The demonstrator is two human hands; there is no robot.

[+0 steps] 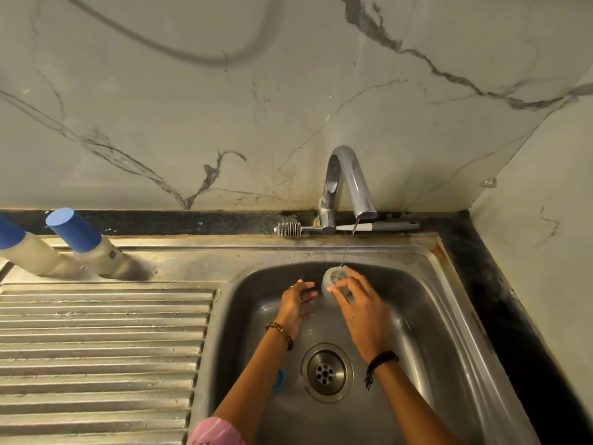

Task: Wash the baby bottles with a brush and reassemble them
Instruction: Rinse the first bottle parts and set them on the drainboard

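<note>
a clear baby bottle (pixel 333 281) is held over the sink (pixel 449 316) by the right hand (pixel 359 309), whose fingers are curled round its body. the bottle's open mouth is turned up and back toward the tap (pixel 346 184), so that the thin stream of water (pixel 348 245) falls onto or into its rim; its long axis runs from the mouth down toward the palm, though the lower part is hidden behind the fingers. the left hand (pixel 296 300) is kept just beside the bottle on its left, fingers relaxed and nothing gripped — whether the fingertips touch the bottle cannot be told.

the brush (pixel 346 227) is laid along the ledge behind the tap, bristle head to the left, handle to the right. it lies well beyond both hands, and the free left hand is judged the one to fetch it, the bristle end being nearer that side.

two capped bottles (pixel 73 248) are stood on the draining board (pixel 96 348), well apart from the sink. a blue part (pixel 280 379) — perhaps a ring — is seen in the basin near the drain (pixel 326 372).
</note>
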